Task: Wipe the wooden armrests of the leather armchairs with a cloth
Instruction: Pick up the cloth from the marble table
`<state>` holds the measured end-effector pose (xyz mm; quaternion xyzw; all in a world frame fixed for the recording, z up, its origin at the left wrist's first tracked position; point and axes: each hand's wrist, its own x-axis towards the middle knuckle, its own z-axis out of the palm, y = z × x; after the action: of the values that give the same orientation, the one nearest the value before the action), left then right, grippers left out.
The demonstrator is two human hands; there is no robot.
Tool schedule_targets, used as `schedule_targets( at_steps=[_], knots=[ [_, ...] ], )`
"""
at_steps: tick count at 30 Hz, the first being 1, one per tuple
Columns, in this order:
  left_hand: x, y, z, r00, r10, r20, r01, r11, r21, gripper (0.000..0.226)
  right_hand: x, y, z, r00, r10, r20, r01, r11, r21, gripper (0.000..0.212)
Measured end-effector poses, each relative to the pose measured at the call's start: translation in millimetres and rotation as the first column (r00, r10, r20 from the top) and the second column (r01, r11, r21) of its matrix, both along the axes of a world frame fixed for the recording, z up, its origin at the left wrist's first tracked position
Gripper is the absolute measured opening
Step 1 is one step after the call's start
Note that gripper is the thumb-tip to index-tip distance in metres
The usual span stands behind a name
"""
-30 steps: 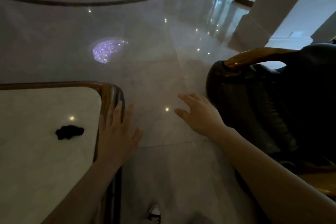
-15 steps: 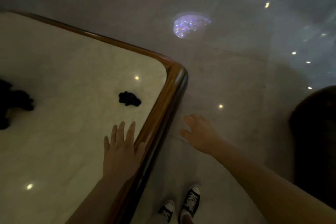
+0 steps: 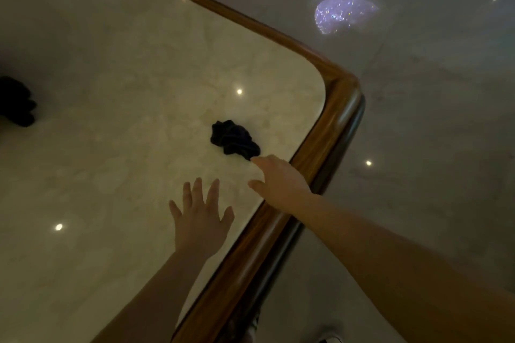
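Observation:
A small crumpled dark cloth (image 3: 234,139) lies on the pale marble table top (image 3: 117,120), near its rounded wooden corner. My right hand (image 3: 278,179) reaches over the wooden edge, fingers apart, with the fingertips touching the cloth's near end. My left hand (image 3: 200,217) is spread flat and holds nothing, a little nearer to me than the cloth. No armchair or armrest is in view.
The table has a raised brown wooden rim (image 3: 331,120). A second dark bundle (image 3: 16,103) lies at the table's left edge. Glossy marble floor (image 3: 432,147) with light reflections runs to the right. The tip of my shoe (image 3: 330,340) shows at the bottom.
The view has swung left onto the table and the armchair has left the frame. My right hand has moved from over the floor across the rim to the cloth.

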<state>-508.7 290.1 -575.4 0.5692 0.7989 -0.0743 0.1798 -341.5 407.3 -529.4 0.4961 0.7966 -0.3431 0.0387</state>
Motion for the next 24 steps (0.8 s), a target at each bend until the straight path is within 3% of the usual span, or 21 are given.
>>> schedule_targets(
  at_steps=[7,12,20,24],
  knots=[
    [-26,49,-63,1.000,-0.007,-0.010,0.007,1.000,0.022,0.081,-66,67,-70,1.000,0.028,-0.011,-0.025,0.976,0.216,0.070],
    [-20,44,-82,1.000,-0.013,-0.023,0.015,0.994,0.111,0.079,-80,88,-93,0.982,0.125,0.140,-0.167,0.923,0.346,0.073],
    [-20,45,-84,0.999,-0.034,-0.030,0.036,0.996,0.086,0.081,-76,82,-90,0.994,0.102,0.040,-0.109,0.955,0.277,0.048],
    [-20,49,-74,0.999,-0.022,-0.038,0.022,1.000,0.015,0.082,-59,72,-84,0.997,0.054,-0.061,-0.044,0.986,0.158,0.041]
  ],
)
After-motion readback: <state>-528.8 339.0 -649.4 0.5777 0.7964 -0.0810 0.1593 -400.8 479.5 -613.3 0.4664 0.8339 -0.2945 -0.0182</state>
